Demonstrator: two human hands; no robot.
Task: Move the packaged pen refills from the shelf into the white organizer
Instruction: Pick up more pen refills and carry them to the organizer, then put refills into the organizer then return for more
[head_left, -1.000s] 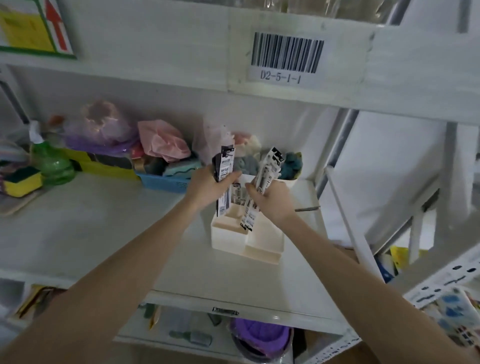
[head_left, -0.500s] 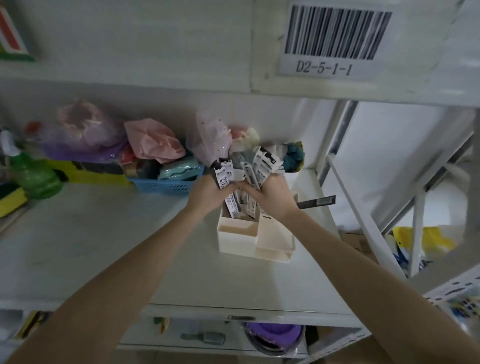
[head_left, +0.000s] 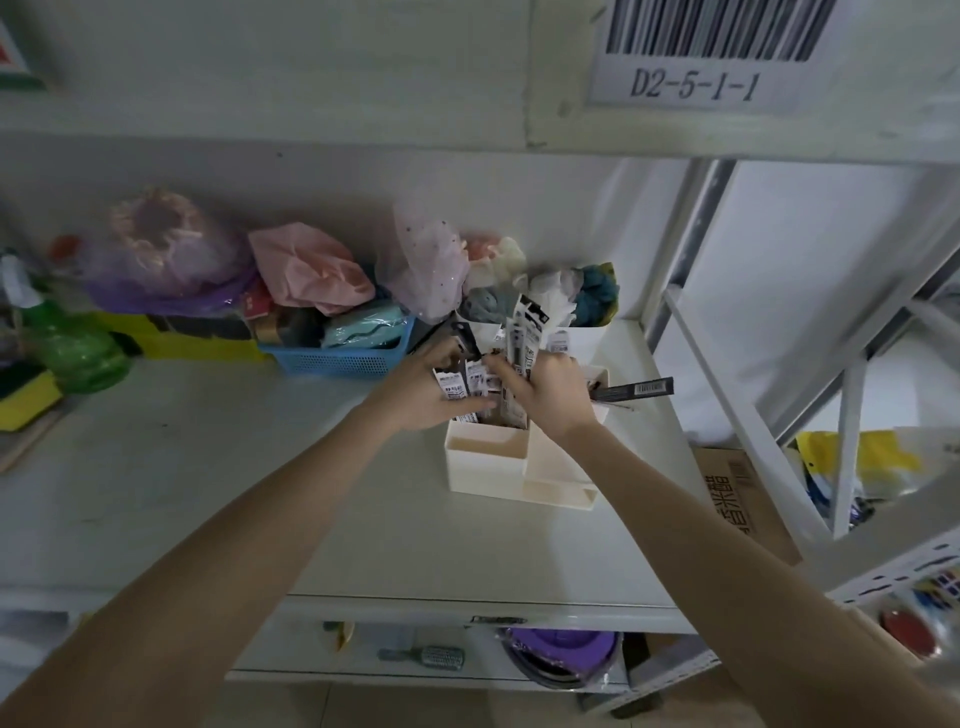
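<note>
Hands: left (head_left: 423, 395), right (head_left: 550, 389) | both gripping refill packs (head_left: 527, 338) | over organizer (head_left: 488, 462)

Black-and-white pen refill packs (head_left: 525, 340) — upright, crowded in white organizer (head_left: 485, 462) — on shelf

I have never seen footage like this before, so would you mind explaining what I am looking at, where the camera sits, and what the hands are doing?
There is no machine here: a person wears one camera on the head, looking forward and down at their own bare arms. The left hand and right hand meet over a white organizer on a pale shelf, both gripping packaged pen refills that stand in its back compartment. One dark pack sticks out sideways to the right. Behind are a blue basket and bagged items; a green spray bottle stands far left. Above is a barcode label reading D2-5-1-1.
</note>
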